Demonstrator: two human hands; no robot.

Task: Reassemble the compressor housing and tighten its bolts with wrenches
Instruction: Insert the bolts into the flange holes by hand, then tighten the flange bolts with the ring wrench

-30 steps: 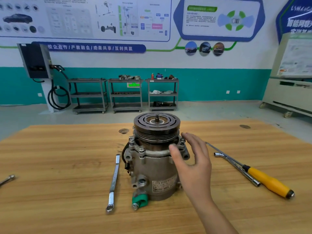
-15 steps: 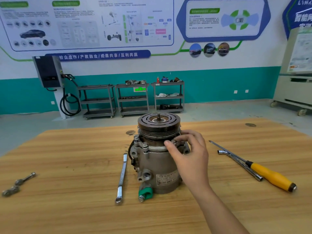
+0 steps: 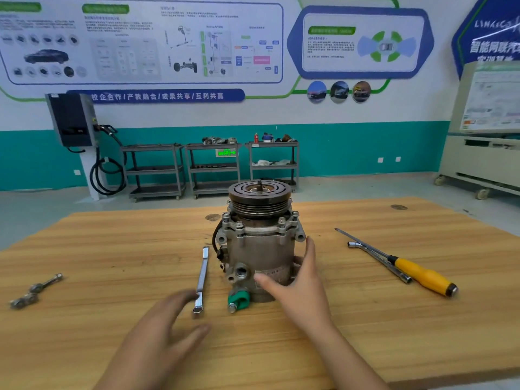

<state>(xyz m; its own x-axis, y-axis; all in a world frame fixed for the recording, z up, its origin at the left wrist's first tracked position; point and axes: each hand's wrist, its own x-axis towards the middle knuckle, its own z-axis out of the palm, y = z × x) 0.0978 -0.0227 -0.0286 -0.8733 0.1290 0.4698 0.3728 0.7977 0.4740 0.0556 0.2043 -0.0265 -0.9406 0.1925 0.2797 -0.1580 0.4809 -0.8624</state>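
Compressor label point(image 3: 274, 273) partly covered, text probably illegible

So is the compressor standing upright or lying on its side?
Upright: the compressor stands on end on the table, pulley facing up.
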